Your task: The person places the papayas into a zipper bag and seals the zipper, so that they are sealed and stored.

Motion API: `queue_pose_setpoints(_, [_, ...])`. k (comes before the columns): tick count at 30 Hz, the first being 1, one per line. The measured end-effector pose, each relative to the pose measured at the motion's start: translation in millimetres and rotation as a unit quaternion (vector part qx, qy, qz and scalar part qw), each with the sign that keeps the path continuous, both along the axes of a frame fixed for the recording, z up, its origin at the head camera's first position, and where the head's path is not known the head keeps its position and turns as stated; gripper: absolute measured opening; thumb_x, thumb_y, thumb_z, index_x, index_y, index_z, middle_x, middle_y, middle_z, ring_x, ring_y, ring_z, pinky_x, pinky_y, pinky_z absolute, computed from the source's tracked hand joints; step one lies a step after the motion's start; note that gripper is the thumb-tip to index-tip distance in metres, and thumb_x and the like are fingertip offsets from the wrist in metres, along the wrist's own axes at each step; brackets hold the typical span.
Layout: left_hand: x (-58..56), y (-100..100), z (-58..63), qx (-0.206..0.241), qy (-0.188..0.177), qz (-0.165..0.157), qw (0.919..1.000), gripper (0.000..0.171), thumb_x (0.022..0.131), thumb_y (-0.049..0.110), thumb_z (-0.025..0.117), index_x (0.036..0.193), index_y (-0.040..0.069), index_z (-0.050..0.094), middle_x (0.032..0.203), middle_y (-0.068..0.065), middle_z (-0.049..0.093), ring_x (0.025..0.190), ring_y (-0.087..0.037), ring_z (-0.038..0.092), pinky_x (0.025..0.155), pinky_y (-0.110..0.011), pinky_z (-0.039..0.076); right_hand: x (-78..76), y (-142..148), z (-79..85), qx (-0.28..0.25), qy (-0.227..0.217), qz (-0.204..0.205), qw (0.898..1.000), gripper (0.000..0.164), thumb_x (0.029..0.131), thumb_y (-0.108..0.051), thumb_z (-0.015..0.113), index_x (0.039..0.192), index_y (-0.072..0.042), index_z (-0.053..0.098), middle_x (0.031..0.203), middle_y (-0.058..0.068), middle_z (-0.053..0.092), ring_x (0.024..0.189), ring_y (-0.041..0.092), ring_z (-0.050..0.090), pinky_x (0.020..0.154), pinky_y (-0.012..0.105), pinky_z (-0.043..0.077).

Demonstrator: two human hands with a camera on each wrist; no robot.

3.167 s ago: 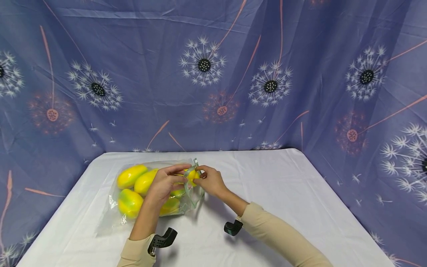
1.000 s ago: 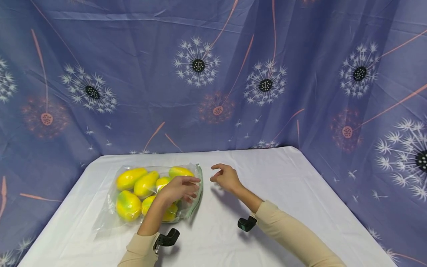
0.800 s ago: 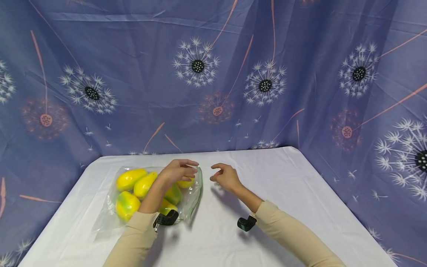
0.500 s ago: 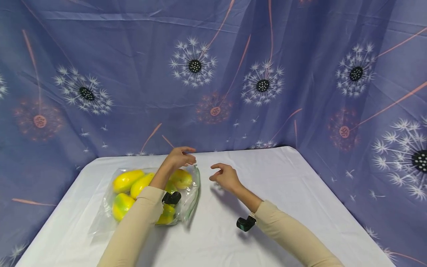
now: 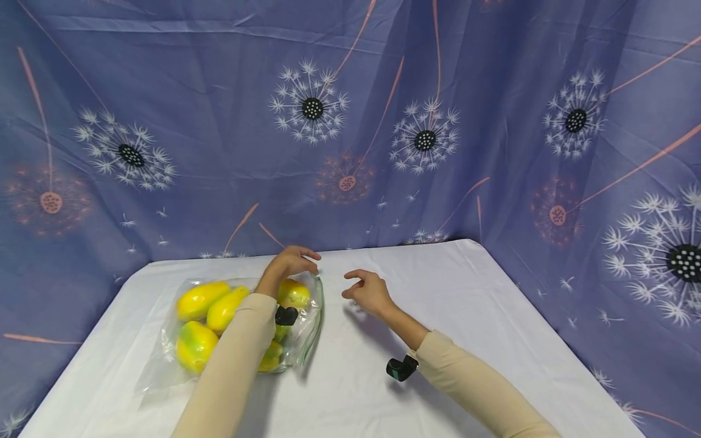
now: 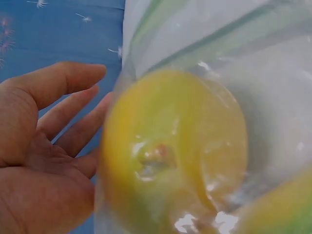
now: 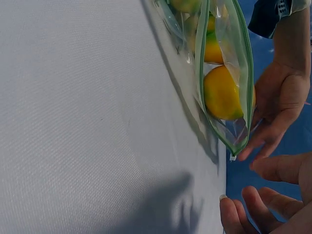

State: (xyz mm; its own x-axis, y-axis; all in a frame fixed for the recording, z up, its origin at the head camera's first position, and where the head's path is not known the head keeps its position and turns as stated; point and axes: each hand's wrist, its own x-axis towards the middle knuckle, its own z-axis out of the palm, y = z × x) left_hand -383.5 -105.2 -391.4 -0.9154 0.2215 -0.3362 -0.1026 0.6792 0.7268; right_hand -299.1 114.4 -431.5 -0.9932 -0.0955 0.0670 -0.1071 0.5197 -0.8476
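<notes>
A clear zip bag [image 5: 159, 365] with a green zip edge [image 5: 317, 325] lies on its side, holding several yellow-green mangoes [image 5: 196, 345]. The right wrist view looks into its parted mouth, where one mango [image 7: 222, 92] shows; a small white zip slider [image 7: 233, 157] sits at the far end. My left hand [image 5: 292, 261] reaches over the bag to its far corner, fingers loosely bent beside a mango [image 6: 170, 146] under the plastic, gripping nothing. To the right of the mouth hovers my right hand [image 5: 368, 291], fingers loosely spread and holding nothing. My left forearm hides some mangoes.
The bag is on a table with a white cloth [image 5: 438, 316]. Behind and at the sides hangs a blue curtain [image 5: 219, 121] with dandelion prints. Black wrist cameras [image 5: 401, 368] stick out below both wrists.
Both hands were at the bag's mouth with a mango there; that mango is now inside. My right hand drew back rightward. My left hand let go and moved to the far corner.
</notes>
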Motion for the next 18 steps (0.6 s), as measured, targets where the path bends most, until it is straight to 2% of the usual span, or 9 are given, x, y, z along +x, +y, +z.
queue_pose_setpoints(7, [-3.8, -3, -8.2, -0.031, -0.010, -0.009, 0.9994, 0.047, 0.088, 0.017, 0.073, 0.135, 0.016, 0.067, 0.158, -0.016, 0.038, 0.139, -0.037, 0.042, 0.116, -0.049, 0.038, 0.8, -2, 1.5, -0.002, 0.007, -0.003, 1.000, 0.039, 0.081, -0.010, 0.078, 0.120, -0.009, 0.073, 0.083, 0.008, 0.075, 0.080, 0.038, 0.072, 0.063, 0.028, 0.053])
queue_pose_setpoints(13, [-4.7, -4, -11.1, -0.013, -0.019, 0.001, 0.9997, 0.049, 0.086, 0.011, 0.075, 0.134, 0.014, 0.067, 0.153, -0.018, 0.044, 0.134, -0.037, 0.047, 0.113, -0.048, 0.041, 0.8, -4, 0.8, 0.000, 0.006, -0.002, 1.000, 0.039, 0.082, -0.009, 0.078, 0.121, -0.008, 0.073, 0.083, 0.008, 0.075, 0.081, 0.037, 0.072, 0.063, 0.029, 0.053])
queue_pose_setpoints(18, [-2.8, -6, -9.2, 0.005, -0.007, 0.001, 1.0000, 0.050, 0.084, 0.009, 0.076, 0.133, 0.014, 0.069, 0.153, -0.017, 0.046, 0.136, -0.037, 0.045, 0.116, -0.049, 0.038, -1.3, -7, 2.1, 0.004, 0.013, -0.002, 1.000, 0.037, 0.083, -0.010, 0.077, 0.120, -0.009, 0.073, 0.084, 0.008, 0.075, 0.079, 0.036, 0.072, 0.063, 0.029, 0.053])
